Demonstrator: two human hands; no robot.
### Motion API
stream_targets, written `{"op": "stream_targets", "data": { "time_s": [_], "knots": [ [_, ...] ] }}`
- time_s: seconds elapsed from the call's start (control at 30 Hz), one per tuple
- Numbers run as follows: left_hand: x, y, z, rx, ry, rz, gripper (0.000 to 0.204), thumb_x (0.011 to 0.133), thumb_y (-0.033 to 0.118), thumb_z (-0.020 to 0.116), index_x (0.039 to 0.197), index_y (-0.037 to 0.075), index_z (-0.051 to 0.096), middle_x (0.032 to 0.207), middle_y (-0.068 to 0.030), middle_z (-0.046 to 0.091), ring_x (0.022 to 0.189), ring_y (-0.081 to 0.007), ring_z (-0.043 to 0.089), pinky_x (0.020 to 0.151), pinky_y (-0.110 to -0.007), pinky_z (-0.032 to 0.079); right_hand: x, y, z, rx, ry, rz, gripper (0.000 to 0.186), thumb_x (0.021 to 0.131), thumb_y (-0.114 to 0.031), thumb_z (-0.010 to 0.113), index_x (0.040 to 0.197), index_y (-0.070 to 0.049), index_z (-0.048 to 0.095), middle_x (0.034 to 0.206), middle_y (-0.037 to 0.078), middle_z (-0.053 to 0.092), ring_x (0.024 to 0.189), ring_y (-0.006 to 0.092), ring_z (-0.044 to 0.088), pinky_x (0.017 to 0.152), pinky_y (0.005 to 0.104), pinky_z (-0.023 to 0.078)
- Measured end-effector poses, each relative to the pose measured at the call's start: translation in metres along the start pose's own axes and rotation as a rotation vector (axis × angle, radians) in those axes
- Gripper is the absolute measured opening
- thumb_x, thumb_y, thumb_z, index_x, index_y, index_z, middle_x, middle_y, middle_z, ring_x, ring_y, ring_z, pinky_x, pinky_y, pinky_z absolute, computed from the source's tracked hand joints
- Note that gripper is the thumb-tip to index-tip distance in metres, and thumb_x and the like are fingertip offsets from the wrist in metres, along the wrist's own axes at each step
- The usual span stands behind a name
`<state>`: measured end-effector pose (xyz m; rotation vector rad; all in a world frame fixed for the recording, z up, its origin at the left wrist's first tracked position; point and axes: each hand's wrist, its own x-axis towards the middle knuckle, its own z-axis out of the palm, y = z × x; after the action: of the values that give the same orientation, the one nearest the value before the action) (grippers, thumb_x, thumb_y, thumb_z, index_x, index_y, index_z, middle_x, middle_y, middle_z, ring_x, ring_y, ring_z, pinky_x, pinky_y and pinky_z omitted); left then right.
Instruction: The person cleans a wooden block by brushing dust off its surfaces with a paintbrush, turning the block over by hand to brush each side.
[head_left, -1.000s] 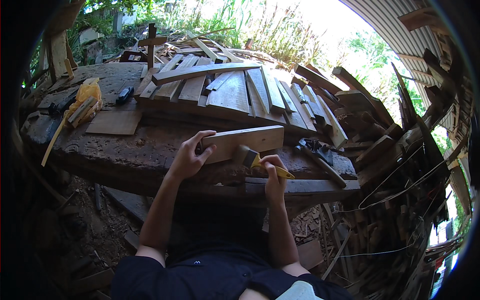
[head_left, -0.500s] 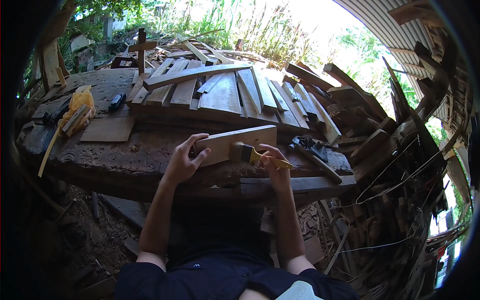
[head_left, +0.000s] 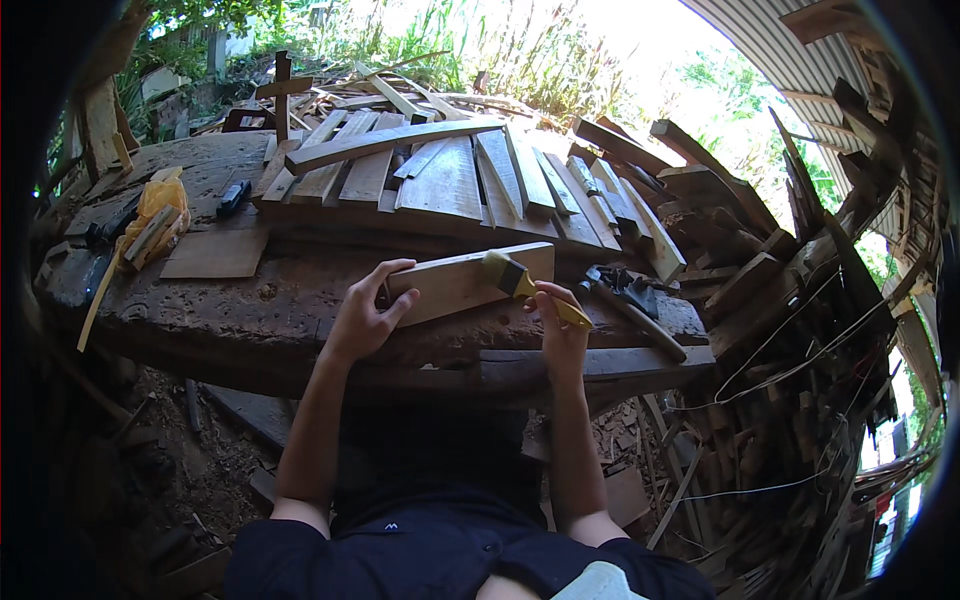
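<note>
My left hand [head_left: 365, 312] grips the left end of a pale wooden block [head_left: 450, 290], thumb on the near face and fingers over the top and back. The block stands tilted on its long edge above the dark workbench [head_left: 240, 310]. In my right hand [head_left: 560, 325] is a paintbrush [head_left: 515, 279] with a yellow handle, held between thumb and fingers. Its pale bristles touch the block's near face, close to the upper edge and right of the middle.
Several sawn boards [head_left: 440, 185] lie side by side behind the block. A hammer-like tool with a wooden handle [head_left: 640, 325] rests at the right. To the left are a flat wooden piece [head_left: 215, 255], a yellow bag [head_left: 160, 215] and a small dark tool [head_left: 234, 199]. Scrap wood [head_left: 740, 240] is piled at far right.
The paintbrush has moved right and upward along the block's face, with my right hand shifting slightly right. My left hand and the block have hardly moved.
</note>
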<state>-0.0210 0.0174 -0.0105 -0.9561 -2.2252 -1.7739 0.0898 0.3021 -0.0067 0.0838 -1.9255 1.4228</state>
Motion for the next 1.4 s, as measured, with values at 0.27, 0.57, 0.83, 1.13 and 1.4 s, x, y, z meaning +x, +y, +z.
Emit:
{"op": "stream_targets", "data": {
  "time_s": [0.27,0.57,0.83,1.13,1.4],
  "knots": [
    [0.0,0.001,0.0,-0.001,-0.003,-0.02,0.04,0.1,0.018,0.073,0.137,0.007,0.065,0.114,-0.0147,0.075,0.104,-0.0188,0.069,0.095,-0.035,0.054,-0.002,-0.001,0.002,0.065,-0.164,-0.018,0.012,0.106,-0.007,0.065,0.113,-0.003,0.073,0.095,0.005,0.074,0.086,0.0097,0.07,0.081,0.0256,0.055],
    [-0.001,0.003,-0.002,0.009,-0.021,-0.063,0.039,0.101,0.018,0.072,0.137,0.007,0.065,0.115,-0.0138,0.075,0.106,-0.0173,0.069,0.094,-0.034,0.054,-0.001,-0.005,-0.001,-0.026,-0.414,-0.072,0.016,0.105,-0.006,0.065,0.118,-0.003,0.075,0.097,0.007,0.073,0.09,0.0128,0.069,0.082,0.0296,0.055],
    [0.001,-0.002,0.002,0.001,0.042,0.045,0.04,0.098,0.02,0.074,0.136,0.008,0.066,0.112,-0.0181,0.077,0.102,-0.0251,0.074,0.092,-0.037,0.056,-0.003,0.007,-0.007,0.128,-0.11,0.125,0.022,0.103,-0.004,0.069,0.124,-0.007,0.076,0.095,0.001,0.072,0.087,0.0097,0.067,0.081,0.0261,0.052],
    [0.0,0.0,0.001,0.005,0.036,0.035,0.04,0.098,0.02,0.075,0.136,0.007,0.066,0.109,-0.0171,0.076,0.098,-0.0212,0.072,0.089,-0.035,0.056,-0.002,0.004,-0.008,0.017,0.098,0.115,0.014,0.103,-0.005,0.065,0.113,-0.002,0.075,0.09,0.003,0.072,0.085,0.0092,0.067,0.078,0.0262,0.053],
    [0.0,0.0,0.0,0.016,0.035,0.034,0.041,0.098,0.019,0.075,0.136,0.008,0.066,0.109,-0.0174,0.076,0.099,-0.022,0.072,0.09,-0.036,0.056,0.0,-0.009,0.007,0.053,0.114,0.13,0.013,0.101,-0.006,0.065,0.104,-0.001,0.076,0.085,0.002,0.072,0.077,0.0069,0.065,0.071,0.0234,0.052]
  ]
}}
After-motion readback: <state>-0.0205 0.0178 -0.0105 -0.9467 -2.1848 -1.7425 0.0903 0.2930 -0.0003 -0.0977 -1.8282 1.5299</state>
